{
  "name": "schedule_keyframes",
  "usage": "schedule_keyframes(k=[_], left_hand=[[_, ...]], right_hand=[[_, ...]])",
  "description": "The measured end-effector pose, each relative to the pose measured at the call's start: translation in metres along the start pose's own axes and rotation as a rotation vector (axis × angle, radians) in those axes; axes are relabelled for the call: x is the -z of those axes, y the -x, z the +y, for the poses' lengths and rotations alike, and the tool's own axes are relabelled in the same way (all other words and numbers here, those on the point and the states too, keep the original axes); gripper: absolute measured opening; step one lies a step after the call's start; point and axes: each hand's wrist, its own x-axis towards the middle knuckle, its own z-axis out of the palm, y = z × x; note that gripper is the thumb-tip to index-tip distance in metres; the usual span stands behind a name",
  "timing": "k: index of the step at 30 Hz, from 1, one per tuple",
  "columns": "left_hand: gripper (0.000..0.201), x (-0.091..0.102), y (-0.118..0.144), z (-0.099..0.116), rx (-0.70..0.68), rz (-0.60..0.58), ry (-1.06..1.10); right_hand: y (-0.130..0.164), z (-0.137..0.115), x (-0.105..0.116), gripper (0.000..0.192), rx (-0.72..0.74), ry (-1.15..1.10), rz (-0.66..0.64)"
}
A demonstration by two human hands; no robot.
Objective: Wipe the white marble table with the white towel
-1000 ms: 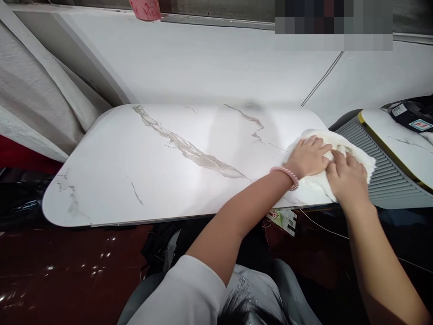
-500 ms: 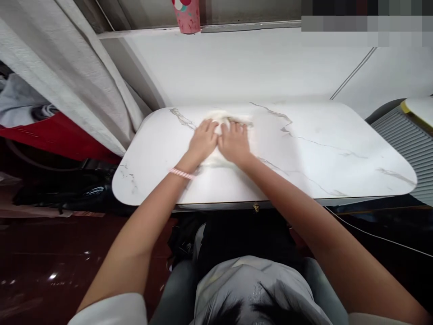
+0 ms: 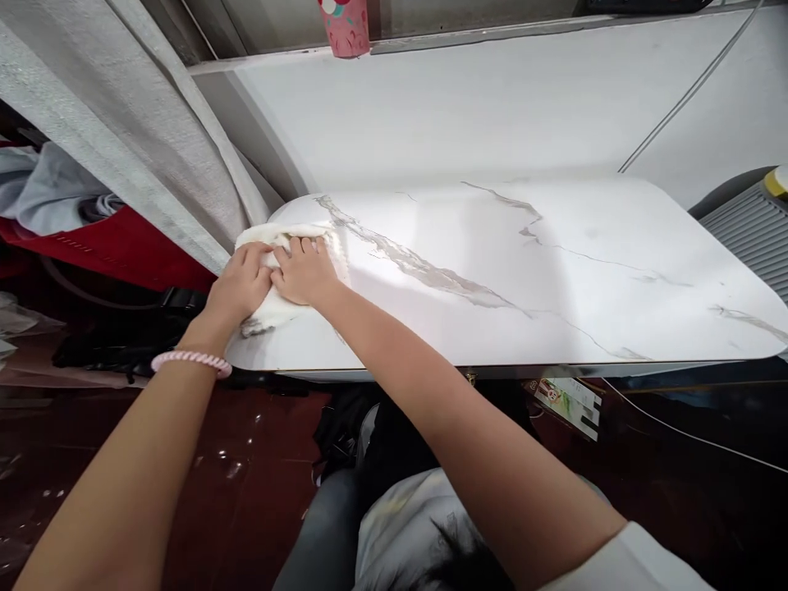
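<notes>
A white fluffy cloth [image 3: 278, 315] with a dark-marked lower corner lies bunched at the left end of a white marble-patterned tabletop [image 3: 406, 328]. My left hand [image 3: 241, 279] presses on the cloth's left side, its fingers bent into it. Beside it, thumbs nearly touching, my right hand [image 3: 304, 271] bears down on the middle of the cloth with the fingertips curled at a fold. A pink twisted band [image 3: 190, 359] circles my left wrist.
A light curtain [image 3: 166, 123] hangs close against the table's left end. A red bin [image 3: 116, 254] holding grey fabric stands behind it. On the back ledge is a pink cup [image 3: 345, 29]. A grey ribbed object [image 3: 748, 234] stands at the right. A printed box [image 3: 567, 404] lies below the table.
Both hands have slid the cloth leftward from the table's middle to its left end. The grey vein they covered before now shows. The camera view has shifted slightly.
</notes>
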Motion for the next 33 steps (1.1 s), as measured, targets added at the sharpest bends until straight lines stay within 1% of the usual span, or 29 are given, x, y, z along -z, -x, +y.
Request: schedule_keyframes(k=[1, 3, 5, 7, 10, 13, 16, 18, 20, 21, 23, 24, 26, 29, 33], left_hand=[[0.045, -0.001, -0.008, 0.008, 0.016, -0.018, -0.003], [0.045, -0.006, -0.025, 0.031, 0.018, -0.05, -0.008], [0.046, -0.015, -0.042, 0.065, -0.008, -0.06, -0.008], [0.047, -0.03, -0.059, 0.107, -0.041, -0.056, 0.007], [0.048, -0.056, -0.08, 0.186, -0.101, -0.021, 0.041], [0.049, -0.082, -0.088, 0.279, -0.171, -0.022, 0.059], [0.05, -0.1, -0.082, 0.376, -0.216, -0.051, 0.079], [0.05, -0.109, -0.072, 0.434, -0.253, -0.09, 0.102], [0.051, -0.116, -0.059, 0.483, -0.307, -0.131, 0.135], [0.051, -0.118, -0.053, 0.503, -0.334, -0.149, 0.152], [0.051, -0.122, -0.043, 0.535, -0.386, -0.172, 0.186], [0.05, -0.123, -0.039, 0.546, -0.406, -0.179, 0.204], [0.049, -0.125, -0.037, 0.562, -0.438, -0.186, 0.246], [0.047, -0.13, -0.043, 0.572, -0.471, -0.187, 0.321], [0.045, -0.138, -0.062, 0.573, -0.502, -0.171, 0.4]], right_hand=[[-0.003, 0.008, 0.001, 0.048, -0.017, -0.011, -0.002], [-0.003, 0.03, 0.005, 0.051, -0.051, -0.029, 0.004], [0.001, 0.06, 0.013, 0.052, -0.089, -0.036, 0.009], [0.009, 0.1, 0.025, 0.053, -0.099, -0.013, -0.005], [0.031, 0.173, 0.049, 0.054, -0.11, 0.036, -0.038], [0.067, 0.255, 0.078, 0.055, -0.156, 0.1, -0.067], [0.119, 0.334, 0.108, 0.057, -0.233, 0.183, -0.077], [0.16, 0.378, 0.126, 0.057, -0.267, 0.224, -0.053], [0.2, 0.414, 0.142, 0.057, -0.294, 0.242, -0.009], [0.218, 0.428, 0.149, 0.057, -0.315, 0.245, 0.017], [0.248, 0.449, 0.162, 0.055, -0.37, 0.247, 0.057], [0.259, 0.456, 0.166, 0.054, -0.397, 0.249, 0.067], [0.272, 0.466, 0.173, 0.053, -0.447, 0.255, 0.074], [0.275, 0.476, 0.176, 0.052, -0.52, 0.263, 0.071], [0.262, 0.488, 0.174, 0.052, -0.588, 0.295, 0.066]])
